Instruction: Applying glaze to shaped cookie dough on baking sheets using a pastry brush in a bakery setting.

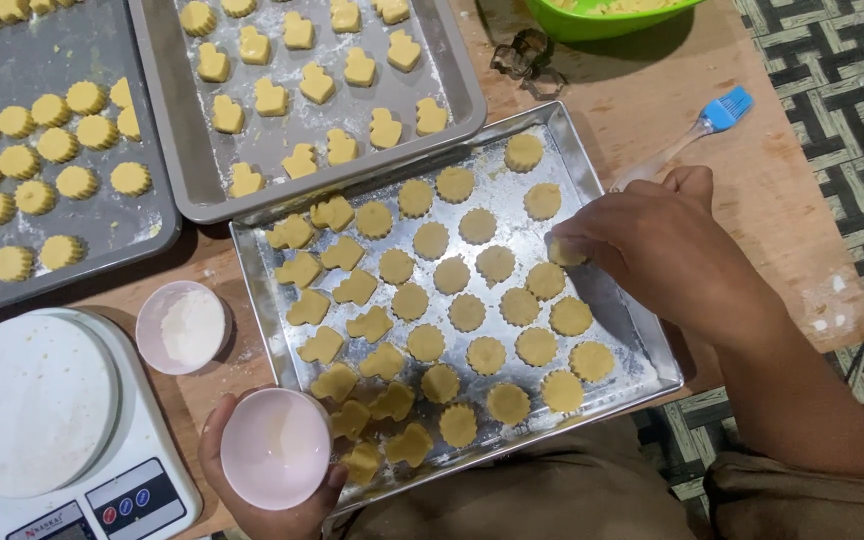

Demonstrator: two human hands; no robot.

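A shiny metal tray (612, 315) is set on a wooden board (652, 100), its far edge overlapped by a grey tray (192, 170) holding duck-shaped dough pieces. A second grey tray (102, 240), filled with round fluted pieces, is laid along the board's left edge. Little open room is left between the trays; bare wood is seen only toward the board's right edge and far right corner, where a blue silicone brush (717, 118), a metal cutter (524, 55) and a green bowl (602, 15) are placed. A white kitchen scale (52, 430) is stood at the near left corner, with a small pink bowl of flour (187, 325) just beside it.

On the shiny tray about twenty-three round fluted pieces are counted on its right part and roughly fifteen duck-shaped ones on its left. On the middle grey tray about seventeen ducks are seen.

The right hand (652, 245) is held over the shiny tray's right edge, fingers bent and pinched on one round dough piece (564, 252), with the brush handle passing behind it. The left hand (262, 500) is cupped under an empty-looking pink bowl (277, 447), which is gripped at the tray's near left corner.
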